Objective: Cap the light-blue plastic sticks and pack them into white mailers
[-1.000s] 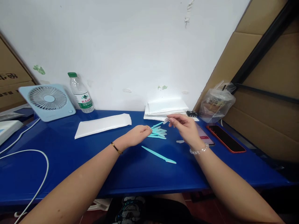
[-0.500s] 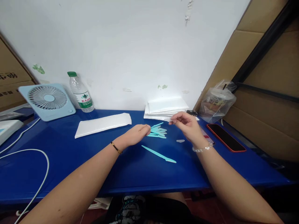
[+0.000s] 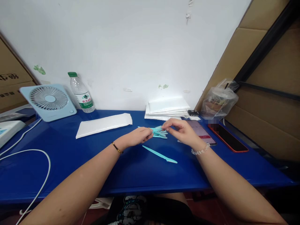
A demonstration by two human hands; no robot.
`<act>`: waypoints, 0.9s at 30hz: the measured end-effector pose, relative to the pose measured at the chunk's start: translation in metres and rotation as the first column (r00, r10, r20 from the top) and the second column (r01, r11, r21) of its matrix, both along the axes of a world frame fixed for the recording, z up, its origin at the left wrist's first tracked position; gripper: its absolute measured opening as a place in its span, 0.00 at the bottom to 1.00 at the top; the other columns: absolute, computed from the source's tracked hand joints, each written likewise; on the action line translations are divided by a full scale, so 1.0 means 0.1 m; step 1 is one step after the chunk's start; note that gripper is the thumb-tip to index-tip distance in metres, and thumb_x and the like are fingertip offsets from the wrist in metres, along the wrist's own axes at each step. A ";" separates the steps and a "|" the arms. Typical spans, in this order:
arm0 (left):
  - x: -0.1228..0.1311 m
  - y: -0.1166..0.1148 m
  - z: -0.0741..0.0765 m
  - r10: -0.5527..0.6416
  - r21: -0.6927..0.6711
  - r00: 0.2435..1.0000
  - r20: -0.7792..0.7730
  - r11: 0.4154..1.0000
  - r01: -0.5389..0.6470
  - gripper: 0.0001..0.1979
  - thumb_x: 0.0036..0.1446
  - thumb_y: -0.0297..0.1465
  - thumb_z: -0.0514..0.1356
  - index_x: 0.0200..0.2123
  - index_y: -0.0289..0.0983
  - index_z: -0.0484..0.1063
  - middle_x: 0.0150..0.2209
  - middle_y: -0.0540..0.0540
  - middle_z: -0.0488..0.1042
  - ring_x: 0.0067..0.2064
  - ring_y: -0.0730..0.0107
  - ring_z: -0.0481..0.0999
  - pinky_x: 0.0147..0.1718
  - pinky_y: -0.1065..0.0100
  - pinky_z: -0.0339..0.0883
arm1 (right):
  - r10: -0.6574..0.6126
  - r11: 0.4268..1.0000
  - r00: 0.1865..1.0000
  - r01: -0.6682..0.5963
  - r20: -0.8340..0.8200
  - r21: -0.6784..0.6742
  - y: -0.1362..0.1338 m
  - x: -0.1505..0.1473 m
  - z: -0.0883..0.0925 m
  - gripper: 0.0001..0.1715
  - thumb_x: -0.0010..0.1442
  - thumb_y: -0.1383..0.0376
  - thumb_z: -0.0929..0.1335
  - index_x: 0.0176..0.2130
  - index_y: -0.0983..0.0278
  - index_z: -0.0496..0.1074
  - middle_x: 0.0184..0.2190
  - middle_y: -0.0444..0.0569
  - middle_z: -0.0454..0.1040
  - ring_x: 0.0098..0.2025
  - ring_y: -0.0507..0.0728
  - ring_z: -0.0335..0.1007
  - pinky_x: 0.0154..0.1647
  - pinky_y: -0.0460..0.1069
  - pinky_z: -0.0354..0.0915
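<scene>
My left hand is closed around a turquoise eyebrow razor, whose far tip points right. My right hand meets that tip in a pinch, with a small translucent blade cap at its fingertips. Whether the cap is fully seated on the blade I cannot tell. Just below, several more turquoise razors lie in a fanned pile on the blue table, partly covered by my left fingers. Nearer the front edge a single razor lies apart, its blade end to the right.
A white padded envelope lies left, a stack of them against the wall. Two phones and a bagged drink cup are right. A blue fan, water bottle and white cable are left.
My right hand has moved left and down, bringing the cap to the razor's tip. The razor in my left hand has come into clearer view. My right wrist now uncovers more of the nearer phone.
</scene>
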State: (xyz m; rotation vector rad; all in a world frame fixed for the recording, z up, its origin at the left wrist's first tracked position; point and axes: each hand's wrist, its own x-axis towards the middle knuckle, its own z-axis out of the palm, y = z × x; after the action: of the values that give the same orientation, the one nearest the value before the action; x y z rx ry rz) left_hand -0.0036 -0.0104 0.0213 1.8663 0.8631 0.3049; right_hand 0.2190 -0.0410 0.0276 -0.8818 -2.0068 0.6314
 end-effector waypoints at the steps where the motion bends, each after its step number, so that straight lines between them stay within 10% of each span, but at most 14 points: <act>1: 0.00 0.01 -0.01 0.006 0.071 1.000 -0.003 0.997 -0.006 0.18 0.61 0.40 0.42 0.24 0.38 0.58 0.21 0.53 0.55 0.22 0.74 0.53 0.21 0.70 0.51 | 0.005 1.000 1.000 -0.005 0.025 -0.009 0.00 0.01 0.01 0.09 0.60 0.62 0.64 0.38 0.63 0.73 0.36 0.51 0.74 0.39 0.56 0.70 0.41 0.52 0.67; 6: 0.01 0.14 -0.18 0.093 0.615 0.990 -0.105 0.789 -0.009 0.20 0.64 0.38 0.42 0.33 0.37 0.69 0.32 0.47 0.68 0.37 0.66 0.67 0.38 0.67 0.61 | -0.089 0.991 0.945 0.117 0.314 -0.070 0.07 0.37 0.08 0.11 0.58 0.62 0.65 0.41 0.62 0.72 0.39 0.51 0.73 0.39 0.56 0.68 0.39 0.50 0.65; 13: 0.03 0.22 -0.30 0.208 0.793 0.948 -0.242 0.605 0.070 0.16 0.60 0.35 0.54 0.51 0.40 0.69 0.43 0.42 0.69 0.47 0.59 0.67 0.43 0.62 0.61 | -0.008 0.912 0.639 0.320 0.769 -0.257 0.18 0.68 -0.02 0.09 0.49 0.61 0.70 0.31 0.64 0.74 0.31 0.49 0.74 0.31 0.56 0.68 0.30 0.47 0.60; 20: 0.09 -0.04 -0.11 -0.294 0.527 0.897 -0.330 0.731 0.434 0.13 0.52 0.38 0.62 0.41 0.40 0.73 0.39 0.48 0.73 0.38 0.68 0.71 0.35 0.71 0.61 | 0.003 0.890 0.741 0.304 0.672 -0.340 0.16 0.58 -0.03 0.10 0.55 0.59 0.67 0.31 0.64 0.70 0.27 0.48 0.74 0.27 0.54 0.70 0.27 0.46 0.60; 27: 0.07 0.06 -0.21 -0.131 0.600 0.929 -0.347 0.730 0.327 0.11 0.60 0.32 0.52 0.33 0.36 0.73 0.31 0.47 0.75 0.30 0.71 0.70 0.30 0.71 0.58 | 0.147 0.846 0.932 0.054 0.331 -0.530 0.01 0.56 0.16 0.16 0.54 0.55 0.68 0.36 0.65 0.70 0.30 0.49 0.76 0.31 0.54 0.74 0.32 0.47 0.67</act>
State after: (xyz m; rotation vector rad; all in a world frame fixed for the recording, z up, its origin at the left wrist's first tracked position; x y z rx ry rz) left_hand 0.0034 -0.0040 0.0003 2.7065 0.7433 0.1908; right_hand 0.2751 -0.0396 0.0433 -1.3624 -2.2178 1.1646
